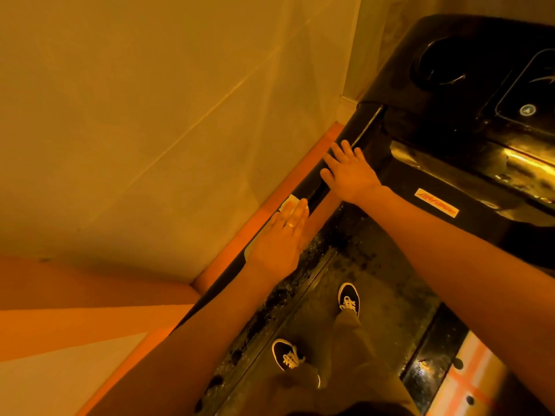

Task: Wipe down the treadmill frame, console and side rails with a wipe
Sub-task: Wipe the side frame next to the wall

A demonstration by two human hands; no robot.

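One label readable: a red-and-white sticker (437, 203) on the black frame (399, 181), near the right grip (350, 172), beside its wrist. Slanted script blurred, apparently "Life Fitness". Farther off, up and right of the same grip, on the console (450, 94): a small round badge (527, 110) with an upward-pointing triangle sign.

Left hand (279, 235) lies on wipe (289, 202) on rail (312, 190). Right hand (350, 172) rests on the rail at one o'clock from it. Console (480, 100) at two, wall (150, 115) at ten.
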